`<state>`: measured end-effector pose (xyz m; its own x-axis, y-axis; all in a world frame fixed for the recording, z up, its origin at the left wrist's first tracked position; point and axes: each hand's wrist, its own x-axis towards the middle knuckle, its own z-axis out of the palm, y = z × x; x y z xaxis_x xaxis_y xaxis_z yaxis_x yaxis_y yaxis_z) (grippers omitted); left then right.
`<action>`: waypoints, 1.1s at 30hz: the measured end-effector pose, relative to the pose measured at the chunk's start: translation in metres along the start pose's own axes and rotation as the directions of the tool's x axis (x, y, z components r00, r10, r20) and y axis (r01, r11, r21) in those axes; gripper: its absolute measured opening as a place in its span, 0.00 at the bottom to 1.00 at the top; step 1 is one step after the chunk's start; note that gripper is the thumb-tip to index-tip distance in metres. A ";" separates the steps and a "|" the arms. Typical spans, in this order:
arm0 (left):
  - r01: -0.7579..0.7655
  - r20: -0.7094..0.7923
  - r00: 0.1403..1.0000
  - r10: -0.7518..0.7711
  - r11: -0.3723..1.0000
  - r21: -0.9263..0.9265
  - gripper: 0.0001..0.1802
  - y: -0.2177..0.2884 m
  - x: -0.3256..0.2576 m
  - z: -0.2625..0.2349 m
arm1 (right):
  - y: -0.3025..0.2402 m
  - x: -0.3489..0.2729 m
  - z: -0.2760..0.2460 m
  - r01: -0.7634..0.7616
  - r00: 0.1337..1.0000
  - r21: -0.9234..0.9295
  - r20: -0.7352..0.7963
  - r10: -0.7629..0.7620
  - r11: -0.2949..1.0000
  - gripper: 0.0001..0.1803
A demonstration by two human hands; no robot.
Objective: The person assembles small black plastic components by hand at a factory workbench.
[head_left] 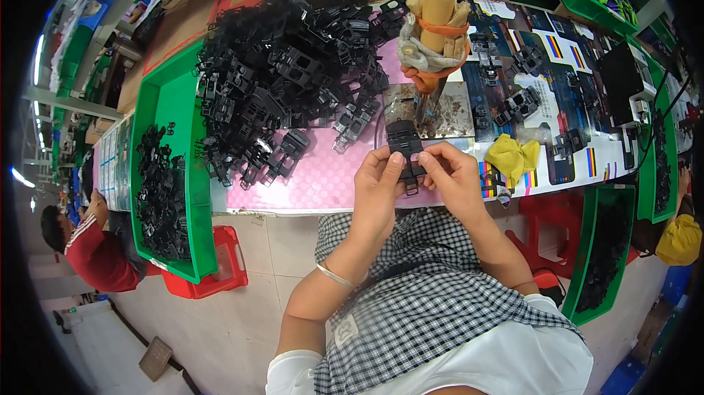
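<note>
Both my hands hold one black plastic frame part [402, 135] at the near edge of the table. My left hand [378, 182] pinches its left side between thumb and fingers. On its lower right side, the thumb and fingers of my right hand [456, 179] close around it. Just beyond the part lies a stained metal plate [458, 111]. Over this plate stands a tool with a tan handle [437, 8], wrapped in cloth and orange bands, its metal tip pointing down. A big heap of similar black parts [271, 72] spreads to the left on a pink sheet [323, 168].
Green bins of black parts stand at the left [202, 208] and right [584, 263]. A crumpled yellow cloth [513, 160] and scattered black parts [518, 104] lie right of my hands. Red stools [231, 259] are below. Another person in red [95, 256] sits at far left.
</note>
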<state>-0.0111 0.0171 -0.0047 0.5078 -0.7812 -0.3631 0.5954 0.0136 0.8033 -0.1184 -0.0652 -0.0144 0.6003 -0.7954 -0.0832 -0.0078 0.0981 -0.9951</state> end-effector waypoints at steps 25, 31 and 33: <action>-0.003 0.015 1.000 0.002 1.000 0.020 0.14 0.002 0.010 0.003 | 0.001 0.006 0.000 -0.020 0.999 0.036 -0.047 0.022 0.999 0.07; -0.002 0.013 1.000 0.002 1.000 0.029 0.15 0.003 0.012 0.003 | -0.001 0.007 0.000 -0.029 0.999 0.046 -0.036 0.030 0.999 0.07; -0.004 0.012 1.000 0.004 0.999 0.034 0.15 0.002 0.013 0.002 | 0.000 0.007 0.000 -0.025 0.999 0.046 -0.030 0.026 0.999 0.07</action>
<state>-0.0046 0.0060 -0.0065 0.5024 -0.7887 -0.3543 0.5716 -0.0045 0.8205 -0.1144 -0.0707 -0.0147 0.5755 -0.8103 -0.1107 0.0140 0.1451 -0.9893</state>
